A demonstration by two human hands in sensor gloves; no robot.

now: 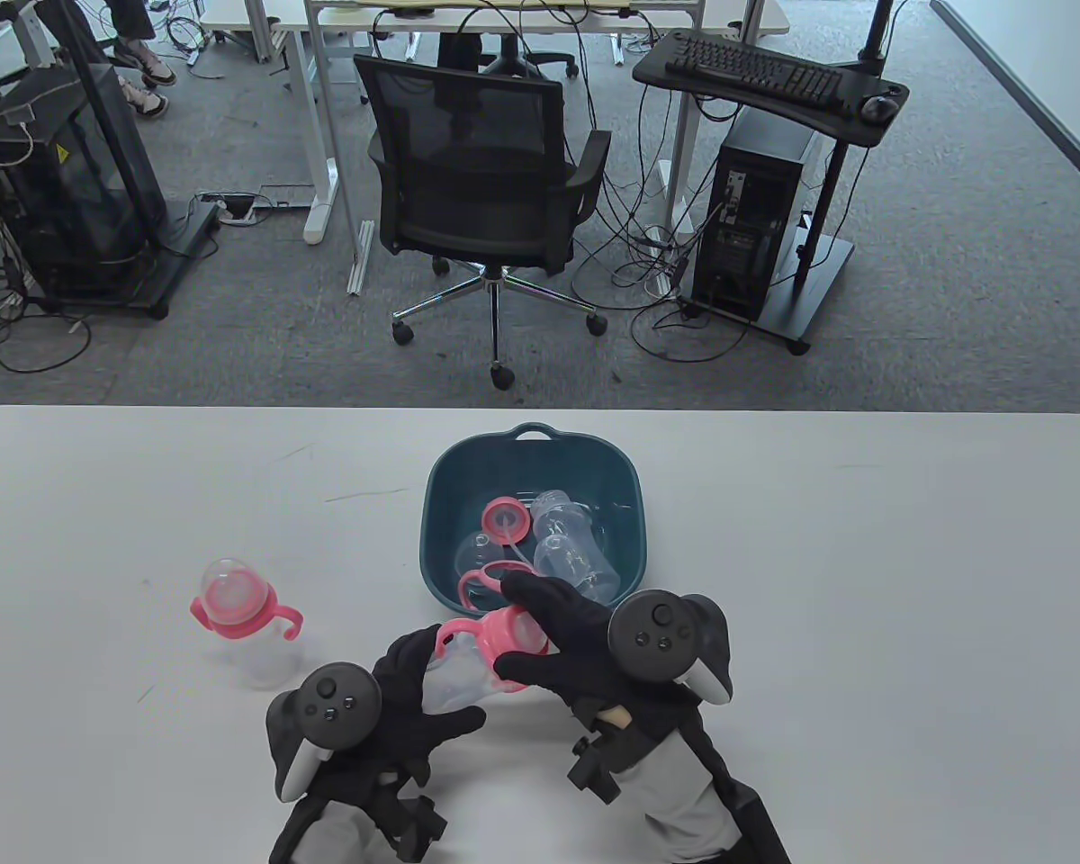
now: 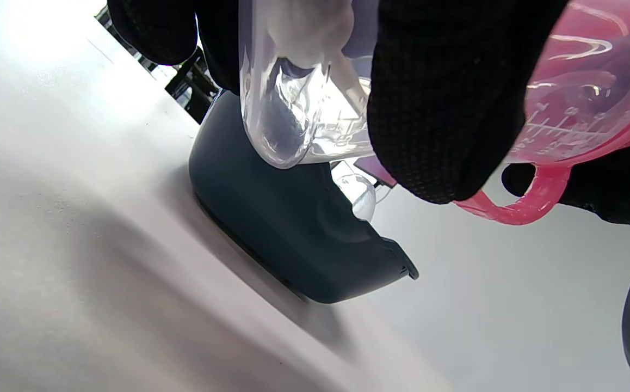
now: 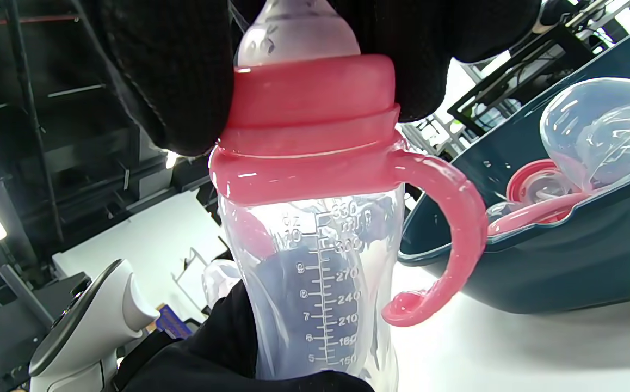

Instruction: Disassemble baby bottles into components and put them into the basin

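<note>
Both hands hold one baby bottle just in front of the teal basin. My left hand grips its clear body from below. My right hand wraps around its pink screw collar, which shows close up in the right wrist view as a collar with a curled pink handle. The basin holds a pink ring, a clear dome cap, a pink handle ring and a clear bottle body. A second, assembled bottle with pink handles and clear cap stands at the left.
The white table stretches wide on both sides. Behind its far edge are an office chair, a computer tower on a wheeled stand and cables on the carpet.
</note>
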